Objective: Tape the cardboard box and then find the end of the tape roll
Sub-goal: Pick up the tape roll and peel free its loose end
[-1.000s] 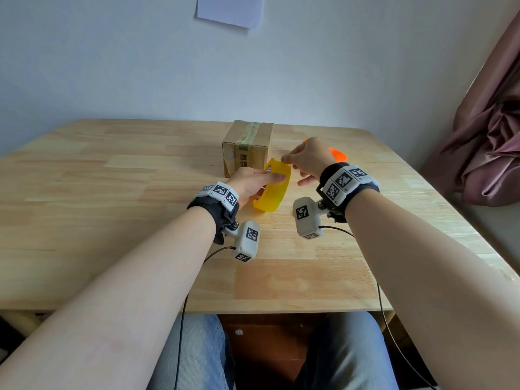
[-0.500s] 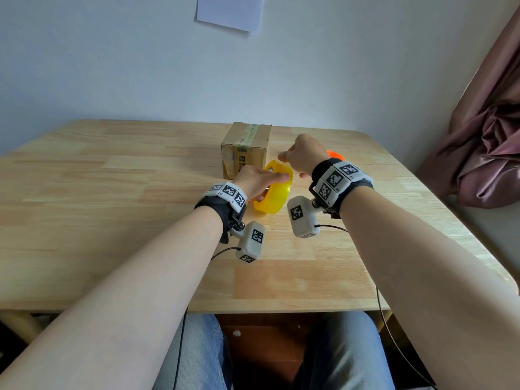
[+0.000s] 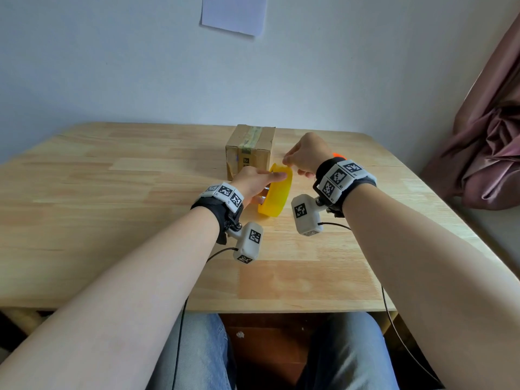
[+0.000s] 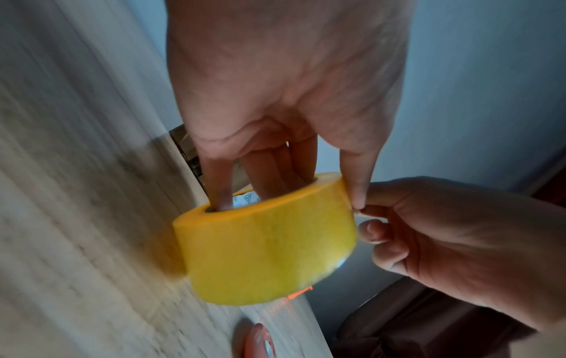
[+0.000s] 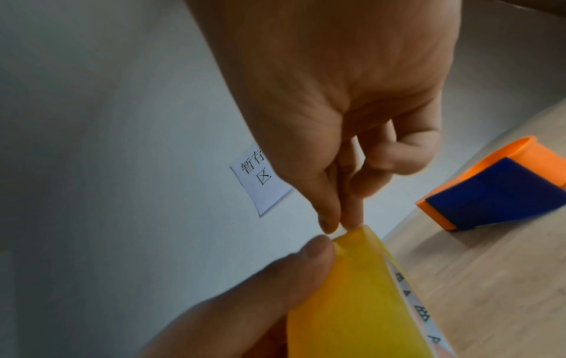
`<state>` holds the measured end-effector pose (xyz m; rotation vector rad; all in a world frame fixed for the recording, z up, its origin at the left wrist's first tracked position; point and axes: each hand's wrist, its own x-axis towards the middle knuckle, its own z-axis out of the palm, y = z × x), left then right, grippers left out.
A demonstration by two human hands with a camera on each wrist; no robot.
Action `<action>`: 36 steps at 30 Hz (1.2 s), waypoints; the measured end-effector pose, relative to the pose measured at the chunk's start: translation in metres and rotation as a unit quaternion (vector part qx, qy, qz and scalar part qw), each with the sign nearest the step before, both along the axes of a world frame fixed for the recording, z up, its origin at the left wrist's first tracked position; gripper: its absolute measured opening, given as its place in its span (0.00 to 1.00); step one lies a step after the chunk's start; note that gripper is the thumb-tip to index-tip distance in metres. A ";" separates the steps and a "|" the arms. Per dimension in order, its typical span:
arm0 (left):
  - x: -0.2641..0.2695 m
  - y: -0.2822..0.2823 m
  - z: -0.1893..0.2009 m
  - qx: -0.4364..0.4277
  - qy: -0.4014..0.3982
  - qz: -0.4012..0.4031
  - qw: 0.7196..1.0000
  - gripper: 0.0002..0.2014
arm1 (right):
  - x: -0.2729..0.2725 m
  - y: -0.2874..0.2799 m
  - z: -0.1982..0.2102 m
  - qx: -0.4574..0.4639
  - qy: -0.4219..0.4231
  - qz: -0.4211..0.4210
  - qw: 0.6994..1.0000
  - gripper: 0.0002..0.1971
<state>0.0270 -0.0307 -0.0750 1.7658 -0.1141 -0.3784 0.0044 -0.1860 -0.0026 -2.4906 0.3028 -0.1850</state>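
A yellow tape roll [image 3: 277, 194] stands on edge just above the wooden table [image 3: 140, 220], in front of a small cardboard box [image 3: 250, 149] with a strip of tape along its top. My left hand [image 3: 267, 185] grips the roll, fingers through the core [image 4: 245, 193] and thumb on the outer face. My right hand [image 3: 287, 162] pinches thumb and forefinger at the roll's top edge [image 5: 352, 233], right beside the left thumb [image 5: 306, 261]. Whether a loose tape end lies between those fingertips is too small to tell.
An orange and blue tape cutter [image 5: 505, 191] lies on the table to the right of the roll, mostly hidden behind my right hand in the head view. A white paper note [image 3: 233, 12] hangs on the wall. A pink curtain [image 3: 492, 153] hangs at the right.
Both hands have kept hold of the roll. My right fingertips have shifted slightly along its top edge, and the roll has tilted a little.
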 end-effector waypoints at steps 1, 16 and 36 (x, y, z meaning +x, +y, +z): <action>0.000 0.000 0.001 0.001 0.000 -0.001 1.000 0.33 | 0.002 0.003 0.000 -0.018 -0.009 0.004 1.000 0.06; -0.008 -0.001 0.012 -0.014 0.071 0.014 0.997 0.29 | 0.004 0.022 0.014 -0.055 -0.098 0.060 0.992 0.08; -0.019 -0.001 0.015 -0.044 0.066 0.026 0.996 0.33 | -0.010 0.015 -0.001 0.080 -0.177 0.072 0.978 0.07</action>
